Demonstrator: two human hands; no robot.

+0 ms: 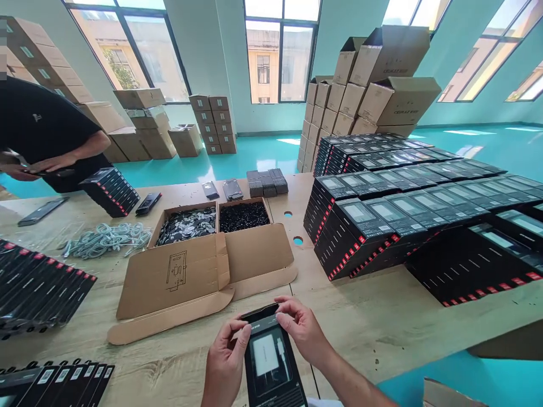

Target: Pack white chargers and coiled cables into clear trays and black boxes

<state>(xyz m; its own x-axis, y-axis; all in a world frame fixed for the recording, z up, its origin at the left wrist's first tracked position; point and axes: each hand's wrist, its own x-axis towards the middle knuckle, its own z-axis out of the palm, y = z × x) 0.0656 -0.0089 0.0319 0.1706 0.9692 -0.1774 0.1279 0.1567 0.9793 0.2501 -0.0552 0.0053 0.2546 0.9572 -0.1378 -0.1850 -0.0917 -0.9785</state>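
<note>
A black retail box (271,362) with a clear window is held between my two hands near the table's front edge. Through its window a white charger and a white cable plug are visible. My left hand (227,356) pinches the upper left edge, thumb in front. My right hand (303,330) grips the upper right corner, its thumb on the front and fingers at the top edge. The top end of the box looks open. Just beyond lies a flattened cardboard lid (169,282) with a line drawing on it.
Stacks of black boxes (373,217) fill the right side; more boxes (42,288) lie at left. Trays of silvery discs (186,226) and small black parts (244,216) stand beyond the lid, beside white cables (108,240). A co-worker (46,130) stands far left. Cartons (335,107) stand behind.
</note>
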